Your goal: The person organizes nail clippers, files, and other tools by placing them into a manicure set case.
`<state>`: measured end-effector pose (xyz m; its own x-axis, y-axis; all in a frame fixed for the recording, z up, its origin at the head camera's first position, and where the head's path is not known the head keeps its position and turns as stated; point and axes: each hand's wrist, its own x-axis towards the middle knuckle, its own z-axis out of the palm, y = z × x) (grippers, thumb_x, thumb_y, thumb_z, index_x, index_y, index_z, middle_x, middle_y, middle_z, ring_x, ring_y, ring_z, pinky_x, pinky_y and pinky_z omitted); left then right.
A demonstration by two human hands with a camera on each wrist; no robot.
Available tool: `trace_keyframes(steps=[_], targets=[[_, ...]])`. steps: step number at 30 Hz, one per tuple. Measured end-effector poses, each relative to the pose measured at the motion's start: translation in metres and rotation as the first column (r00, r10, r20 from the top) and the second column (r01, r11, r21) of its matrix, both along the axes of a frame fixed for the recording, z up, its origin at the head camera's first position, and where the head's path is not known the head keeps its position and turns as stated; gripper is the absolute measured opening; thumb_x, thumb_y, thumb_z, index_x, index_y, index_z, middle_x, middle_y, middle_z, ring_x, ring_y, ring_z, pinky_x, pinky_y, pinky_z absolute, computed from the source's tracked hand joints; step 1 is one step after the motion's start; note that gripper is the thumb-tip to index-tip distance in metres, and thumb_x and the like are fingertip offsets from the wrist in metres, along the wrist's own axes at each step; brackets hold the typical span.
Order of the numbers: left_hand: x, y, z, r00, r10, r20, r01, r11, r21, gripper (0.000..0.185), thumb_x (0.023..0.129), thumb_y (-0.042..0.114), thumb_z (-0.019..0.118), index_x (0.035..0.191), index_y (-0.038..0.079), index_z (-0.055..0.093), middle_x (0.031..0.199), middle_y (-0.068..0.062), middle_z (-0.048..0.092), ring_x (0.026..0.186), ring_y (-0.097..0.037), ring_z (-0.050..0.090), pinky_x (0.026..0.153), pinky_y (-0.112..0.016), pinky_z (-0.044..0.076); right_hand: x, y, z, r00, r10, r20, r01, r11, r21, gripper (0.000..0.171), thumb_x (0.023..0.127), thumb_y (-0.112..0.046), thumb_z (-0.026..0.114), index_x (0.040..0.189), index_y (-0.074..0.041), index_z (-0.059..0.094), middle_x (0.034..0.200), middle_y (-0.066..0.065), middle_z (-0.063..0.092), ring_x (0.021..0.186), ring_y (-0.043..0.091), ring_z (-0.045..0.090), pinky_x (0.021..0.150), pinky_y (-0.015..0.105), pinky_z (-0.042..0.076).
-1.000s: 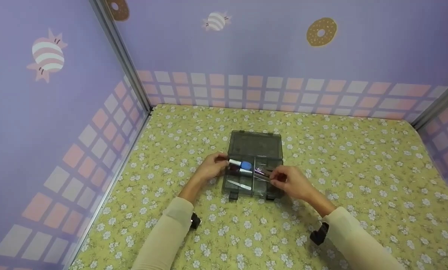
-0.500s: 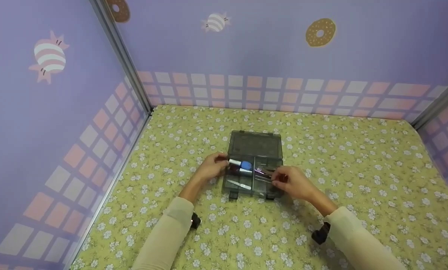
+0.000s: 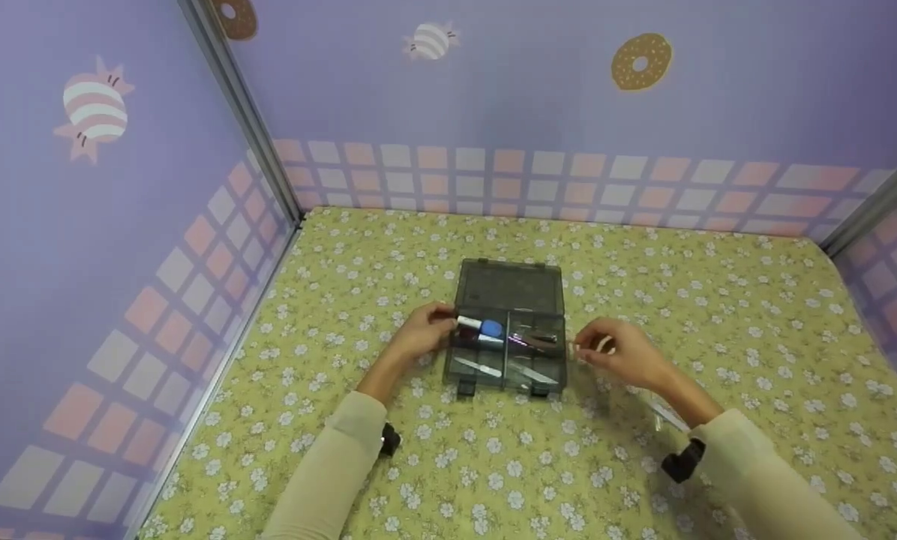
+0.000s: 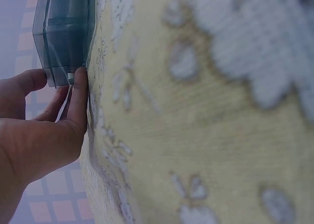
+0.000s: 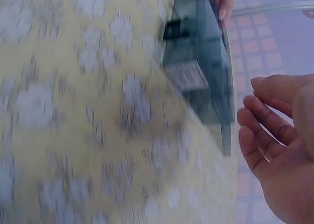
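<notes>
A smoky translucent compartment box (image 3: 505,384) lies on the table with its lid (image 3: 511,286) folded back. My left hand (image 3: 424,330) grips its left wall, thumb and fingers around the corner in the left wrist view. Inside on the left are a bottle with a white cap and blue body (image 3: 489,328), a dark red one with a silvery part (image 3: 487,341) and a slim white tool (image 3: 478,367). The right side holds a shiny dark purple-and-metal tool (image 3: 532,341) and a pale pointed tool (image 3: 532,373). My right hand (image 3: 627,352), fingers loosely bent, holds nothing beside the right wall.
A flowered yellow cloth (image 3: 718,322) covers the table. Something pale and slim (image 3: 667,414) lies partly hidden under my right wrist. Patterned purple walls (image 3: 538,90) stand behind and at the sides, with a metal post (image 3: 250,112) at the back left corner.
My right hand has come out of the box's right side and moved right, leaving the pale pointed tool in view in the front right compartment. My left hand stays on the box.
</notes>
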<state>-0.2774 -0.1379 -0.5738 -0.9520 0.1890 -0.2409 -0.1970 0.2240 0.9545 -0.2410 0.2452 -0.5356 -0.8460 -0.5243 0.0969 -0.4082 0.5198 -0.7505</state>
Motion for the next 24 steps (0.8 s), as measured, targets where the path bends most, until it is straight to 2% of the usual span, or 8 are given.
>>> trace_keyframes(steps=[9, 16, 22, 24], targets=[[-0.001, -0.001, 0.001, 1.0, -0.004, -0.003, 0.004, 1.0, 0.018, 0.041, 0.108, 0.012, 0.059, 0.147, -0.001, 0.055, 0.127, -0.015, 0.065, 0.097, -0.019, 0.06, 0.079, -0.033, 0.052, 0.004, 0.05, -0.005, 0.998, -0.056, -0.017, 0.057, 0.995, 0.088, 0.011, 0.101, -0.005, 0.073, 0.111, -0.002, 0.074, 0.103, 0.004, 0.07, 0.092, 0.021, 0.066, 0.077, 0.035, 0.057], [-0.001, -0.002, 0.0, 1.0, 0.0, -0.024, 0.001, 1.0, 0.006, 0.041, 0.107, 0.012, 0.06, 0.147, -0.001, 0.056, 0.131, -0.016, 0.065, 0.108, -0.022, 0.062, 0.086, -0.035, 0.053, 0.009, 0.075, -0.013, 0.998, -0.063, -0.019, 0.065, 0.991, 0.115, 0.012, 0.101, -0.005, 0.073, 0.112, -0.002, 0.075, 0.104, 0.006, 0.072, 0.092, 0.022, 0.067, 0.075, 0.033, 0.058], [0.0, 0.0, 0.0, 0.999, -0.005, -0.048, 0.004, 1.0, -0.01, 0.039, 0.107, 0.011, 0.06, 0.144, -0.002, 0.057, 0.128, -0.017, 0.066, 0.106, -0.024, 0.061, 0.087, -0.036, 0.052, 0.018, 0.093, -0.02, 0.999, -0.052, -0.012, 0.053, 0.986, 0.158, 0.016, 0.1, -0.006, 0.074, 0.116, -0.002, 0.075, 0.106, 0.007, 0.072, 0.095, 0.023, 0.068, 0.076, 0.033, 0.058], [0.001, -0.001, 0.0, 0.999, -0.011, -0.047, 0.01, 1.0, -0.024, 0.04, 0.107, 0.012, 0.06, 0.145, -0.001, 0.057, 0.13, -0.016, 0.065, 0.111, -0.024, 0.062, 0.09, -0.037, 0.052, 0.021, 0.098, -0.023, 0.999, -0.052, 0.009, 0.05, 0.985, 0.166, 0.017, 0.1, -0.007, 0.074, 0.117, -0.004, 0.075, 0.108, 0.006, 0.073, 0.096, 0.022, 0.068, 0.076, 0.032, 0.058]])
